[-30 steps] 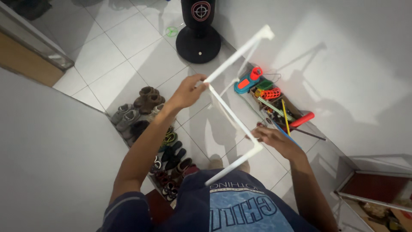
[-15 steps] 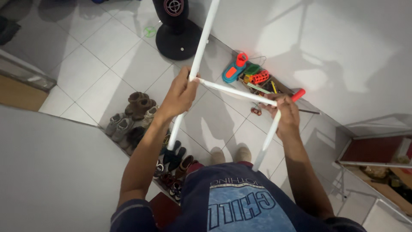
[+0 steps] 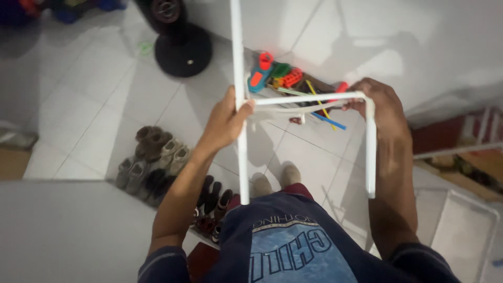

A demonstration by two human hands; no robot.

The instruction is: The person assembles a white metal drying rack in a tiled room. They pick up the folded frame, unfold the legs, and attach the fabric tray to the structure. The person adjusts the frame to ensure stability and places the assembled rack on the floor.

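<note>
I hold a frame of white plastic pipes (image 3: 306, 98) out in front of me, above the tiled floor. My left hand (image 3: 225, 121) grips the long upright pipe (image 3: 238, 63) where the crossbar joins it. My right hand (image 3: 381, 107) is closed around the corner elbow at the other end of the crossbar, from which a shorter pipe (image 3: 371, 152) runs back toward me. The long pipe reaches past the top of the view.
Below lie a pile of tools (image 3: 285, 78) against the white wall, including an orange and teal drill and coloured rods. A black round fan base (image 3: 183, 50) stands at the back. Several shoes (image 3: 157, 162) line the floor at left. My feet (image 3: 275, 181) show below.
The frame has swung round so the long pipe now stands nearly vertical and the crossbar lies level. My right hand has shifted from the short pipe up to the corner elbow.
</note>
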